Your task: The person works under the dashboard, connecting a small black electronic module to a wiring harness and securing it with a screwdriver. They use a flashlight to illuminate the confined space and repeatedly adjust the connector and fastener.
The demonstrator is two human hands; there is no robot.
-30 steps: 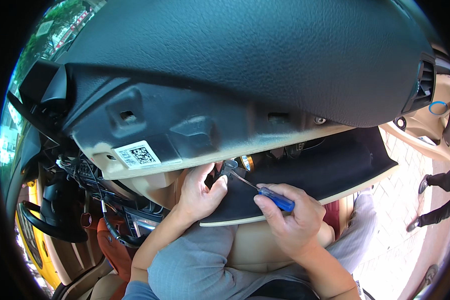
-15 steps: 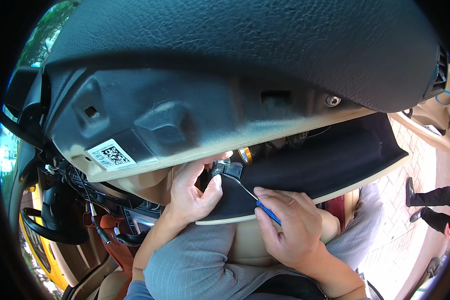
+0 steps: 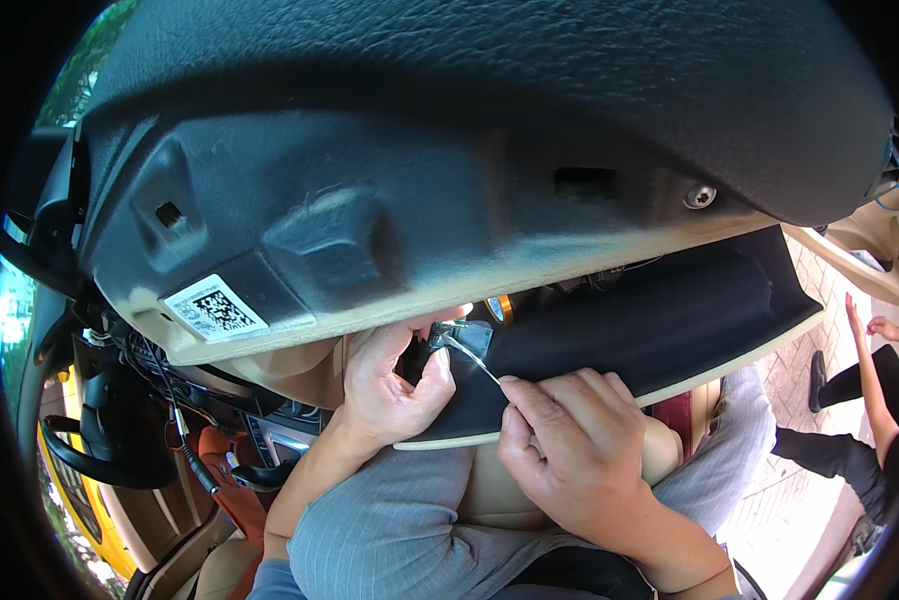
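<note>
Between the thumb and fingers of my left hand [image 3: 395,378] is a small dark plastic piece [image 3: 478,338], shaped like a flat block. A thin metal pick [image 3: 480,364] with a bent tip touches this piece near my left thumb. My right hand [image 3: 580,440] is closed around the pick, its fingers covering the handle. Both hands are over the lowered black-lined glove box [image 3: 630,345], just below the edge of the dashboard panel [image 3: 410,235]. The tips of my left fingers are partly hidden behind the piece.
A round part with a gold ring [image 3: 501,309] sits in the opening behind the plastic piece. Loose wiring [image 3: 180,400] hangs left, near the steering wheel [image 3: 110,450]. The panel carries a screw [image 3: 701,196]. At the right, another person's arm [image 3: 875,395] and dark trouser legs show on the paving.
My right hand has shifted up and left along the pick, hiding its blue handle. The view moved slightly. At the right, the other person's arms have come into view.
</note>
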